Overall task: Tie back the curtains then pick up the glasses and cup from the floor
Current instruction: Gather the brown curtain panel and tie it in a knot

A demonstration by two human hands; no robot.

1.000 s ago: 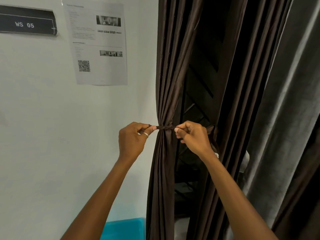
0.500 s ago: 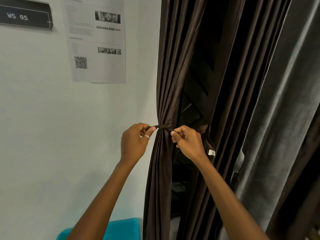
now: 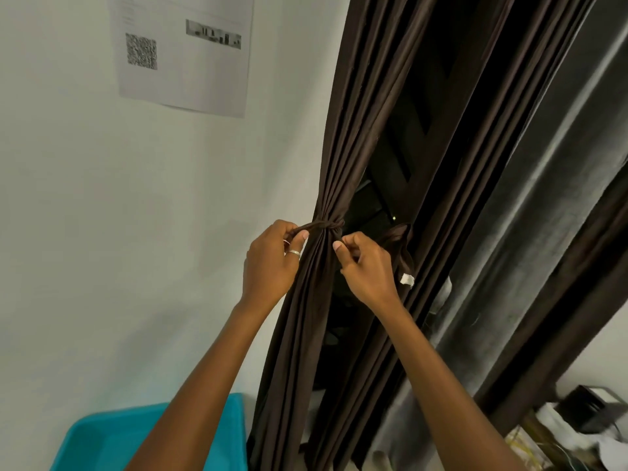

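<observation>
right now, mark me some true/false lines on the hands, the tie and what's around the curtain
1. The left hand pinches one end of the tie. True.
2. The right hand wears a ring. False: the ring is on the left hand.
3. The tie is wrapped round the gathered curtain. True.
4. The right hand hangs open, off the tie. False: its fingers are curled and pinch the tie's other end.
5. A paper with a QR code hangs left of the curtain. True.
6. The bin at the bottom is red. False: it is blue.
</observation>
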